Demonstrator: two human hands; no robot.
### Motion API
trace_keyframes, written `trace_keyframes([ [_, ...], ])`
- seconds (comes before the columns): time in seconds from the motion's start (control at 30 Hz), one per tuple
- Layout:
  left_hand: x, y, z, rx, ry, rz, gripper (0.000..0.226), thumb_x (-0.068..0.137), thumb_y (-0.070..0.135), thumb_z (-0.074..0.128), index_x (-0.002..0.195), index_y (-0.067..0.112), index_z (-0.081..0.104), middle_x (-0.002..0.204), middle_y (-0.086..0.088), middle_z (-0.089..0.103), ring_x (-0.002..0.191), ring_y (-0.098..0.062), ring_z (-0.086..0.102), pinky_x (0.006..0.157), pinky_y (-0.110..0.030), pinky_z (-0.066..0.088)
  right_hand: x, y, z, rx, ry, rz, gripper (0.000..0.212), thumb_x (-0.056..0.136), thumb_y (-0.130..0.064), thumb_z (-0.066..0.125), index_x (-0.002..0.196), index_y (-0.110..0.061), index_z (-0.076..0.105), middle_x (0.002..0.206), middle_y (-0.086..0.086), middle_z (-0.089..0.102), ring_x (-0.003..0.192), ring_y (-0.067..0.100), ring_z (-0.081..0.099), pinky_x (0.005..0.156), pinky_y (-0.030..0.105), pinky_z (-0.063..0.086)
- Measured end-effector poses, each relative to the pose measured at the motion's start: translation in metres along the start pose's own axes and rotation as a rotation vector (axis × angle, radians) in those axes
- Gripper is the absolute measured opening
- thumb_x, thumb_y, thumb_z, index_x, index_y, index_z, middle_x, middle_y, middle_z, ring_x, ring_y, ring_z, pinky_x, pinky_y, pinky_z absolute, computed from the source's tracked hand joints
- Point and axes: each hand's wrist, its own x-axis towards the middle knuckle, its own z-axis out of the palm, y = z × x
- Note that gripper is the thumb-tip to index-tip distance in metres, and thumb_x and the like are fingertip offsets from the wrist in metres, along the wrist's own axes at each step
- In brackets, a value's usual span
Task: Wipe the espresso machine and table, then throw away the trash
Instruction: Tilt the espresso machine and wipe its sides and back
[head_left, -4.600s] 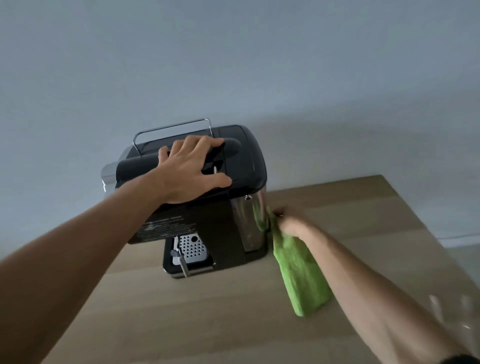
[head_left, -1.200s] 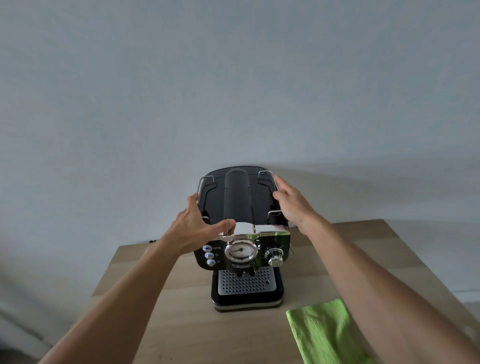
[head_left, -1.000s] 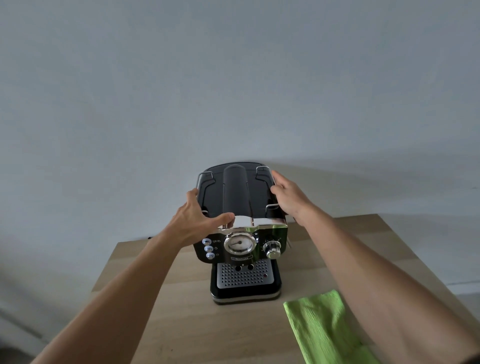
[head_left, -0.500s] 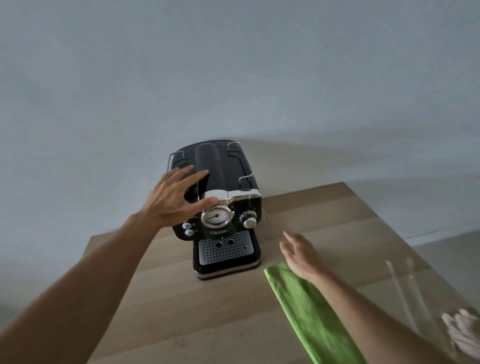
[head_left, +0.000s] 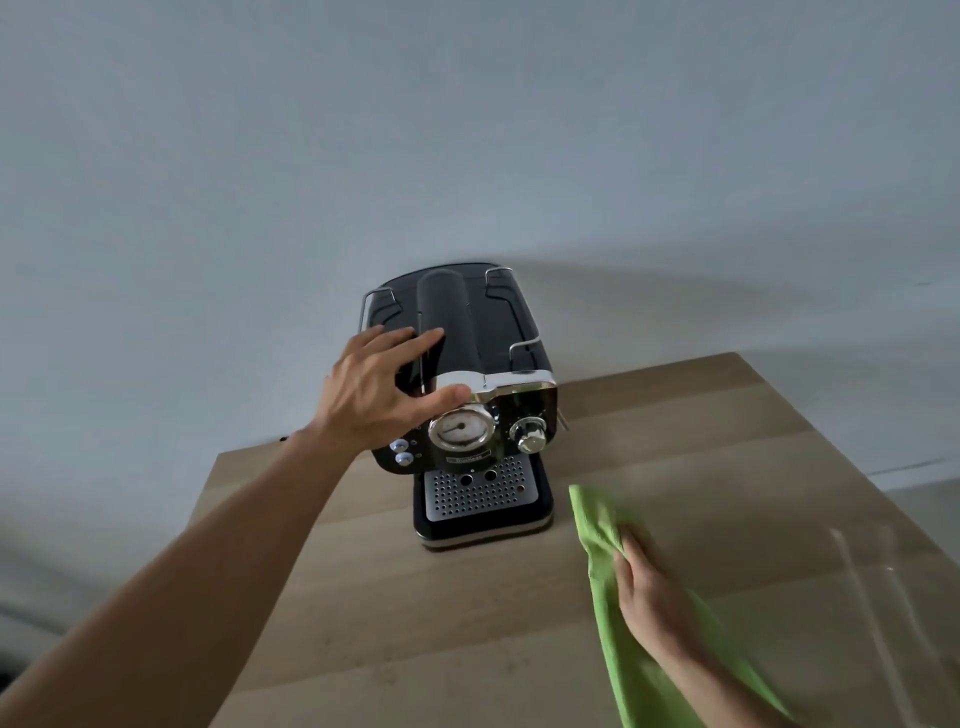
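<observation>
Green cloth (head_left: 592, 519) lies beneath the right hand (head_left: 649, 587), whose fingers run along the upper end of the strip. Blur hides whether the thumb is tucked round the fabric or the palm only presses it flat, so I cannot tell if that grip is closed on it. The left hand (head_left: 379, 395) has a wide, flat grip. Its fingers are straight across the black top of the espresso machine (head_left: 452, 312) and its thumb lies along the chrome front edge, steadying rather than clasping.

The cloth stretches as a long strip on the desk (head_left: 415, 623), starting just beside the machine's front right corner and trailing back toward the person. The machine stands upright at the far middle of the desk, near the wall (head_left: 467, 130), with its gauge, knob and drip grille facing the camera. Something clear and blurred sits near the desk's right edge; I cannot tell what it is.

The cloth should handle soft, limp and light, so it is probably best bunched into a pad in the palm rather than pinched by a corner. The machine looks heavy and rigid, with glossy, likely slippery faces. Bracing it on the top seems the safest hold, clear of the wire rails and the knob.
</observation>
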Motion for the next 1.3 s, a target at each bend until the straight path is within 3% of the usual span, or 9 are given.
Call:
trace_keyframes([
  [0.1, -0.001, 0.002, 0.001, -0.006, 0.01, -0.019, 0.099, 0.054, 0.098, 0.025, 0.137, 0.048, 0.04, 0.144, 0.006, 0.046, 0.139, -0.022, 0.027, 0.107, -0.044, 0.031, 0.031, -0.035, 0.021, 0.138, 0.043, -0.057, 0.05, 0.095, -0.034, 0.035, 0.113, 0.003, 0.062, 0.114, 0.018, 0.063, 0.103, 0.021, 0.056, 0.099, 0.011, 0.032],
  [0.27, -0.002, 0.003, 0.002, -0.017, 0.023, -0.023, 0.099, 0.052, 0.096, 0.029, 0.137, 0.048, 0.041, 0.144, 0.009, 0.046, 0.138, -0.018, 0.027, 0.107, -0.038, 0.03, 0.062, -0.09, 0.075, -0.172, -0.236, -0.261, 0.045, 0.085, -0.033, 0.035, 0.125, -0.017, 0.048, 0.122, 0.008, 0.061, 0.112, 0.03, 0.059, 0.085, 0.05, 0.053],
  [0.5, -0.001, 0.0, 0.006, -0.028, 0.084, -0.01, 0.098, 0.051, 0.098, 0.028, 0.133, 0.048, 0.046, 0.138, 0.011, 0.05, 0.132, -0.014, 0.034, 0.103, -0.029, 0.031, 0.069, -0.134, 0.127, -0.406, -0.457, -0.466, 0.051, 0.084, -0.048, 0.035, 0.132, -0.035, 0.045, 0.134, 0.001, 0.053, 0.109, 0.031, 0.058, 0.093, 0.063, 0.038],
  [0.7, 0.0, -0.001, 0.009, -0.035, 0.127, 0.006, 0.094, 0.053, 0.096, 0.032, 0.13, 0.046, 0.052, 0.134, 0.01, 0.055, 0.127, -0.014, 0.04, 0.098, -0.031, 0.037, 0.09, -0.115, 0.111, -0.445, -0.321, -0.36, 0.041, 0.084, -0.038, 0.037, 0.104, -0.014, 0.063, 0.102, 0.013, 0.062, 0.093, 0.038, 0.061, 0.091, 0.056, 0.044],
  [0.83, 0.0, -0.001, 0.009, -0.046, 0.16, 0.006, 0.087, 0.055, 0.091, 0.041, 0.128, 0.045, 0.054, 0.13, 0.011, 0.057, 0.125, -0.013, 0.043, 0.095, -0.03, 0.04, 0.084, -0.13, 0.128, -0.379, -0.407, -0.413, 0.056, 0.087, -0.04, 0.038, 0.139, -0.019, 0.037, 0.137, 0.011, 0.046, 0.118, 0.038, 0.049, 0.096, 0.061, 0.038],
  [0.97, 0.0, -0.001, 0.01, -0.056, 0.145, 0.01, 0.085, 0.056, 0.089, 0.043, 0.129, 0.045, 0.053, 0.131, 0.011, 0.056, 0.125, -0.013, 0.042, 0.097, -0.031, 0.039, 0.091, -0.143, 0.139, -0.348, -0.581, -0.578, 0.06, 0.091, -0.052, 0.02, 0.146, -0.028, 0.018, 0.15, 0.003, 0.027, 0.129, 0.03, 0.037, 0.103, 0.051, 0.033],
  [1.07, 0.0, -0.001, 0.01, -0.06, 0.152, 0.015, 0.085, 0.056, 0.089, 0.044, 0.129, 0.045, 0.054, 0.131, 0.01, 0.056, 0.125, -0.012, 0.042, 0.096, -0.029, 0.038, 0.103, -0.137, 0.136, -0.285, -0.76, -0.488, 0.057, 0.096, -0.053, 0.023, 0.147, -0.037, 0.004, 0.156, 0.003, 0.012, 0.139, 0.03, 0.022, 0.112, 0.047, 0.02],
  [1.2, 0.0, -0.002, 0.01, -0.046, 0.136, 0.02, 0.09, 0.056, 0.094, 0.035, 0.13, 0.045, 0.052, 0.132, 0.01, 0.056, 0.126, -0.013, 0.042, 0.094, -0.029, 0.037, 0.108, -0.119, 0.127, -0.094, -0.828, -0.232, 0.056, 0.098, -0.049, 0.028, 0.148, -0.029, 0.014, 0.157, 0.009, 0.01, 0.143, 0.029, 0.012, 0.114, 0.046, 0.007],
  [1.3, 0.0, -0.002, 0.01, -0.043, 0.141, 0.021, 0.091, 0.057, 0.095, 0.032, 0.13, 0.045, 0.052, 0.132, 0.009, 0.056, 0.126, -0.014, 0.042, 0.094, -0.033, 0.04, 0.112, -0.102, 0.107, -0.361, -0.577, -0.322, 0.058, 0.091, -0.061, 0.02, 0.142, -0.034, 0.026, 0.153, 0.0, 0.027, 0.138, 0.029, 0.027, 0.112, 0.053, 0.014],
])
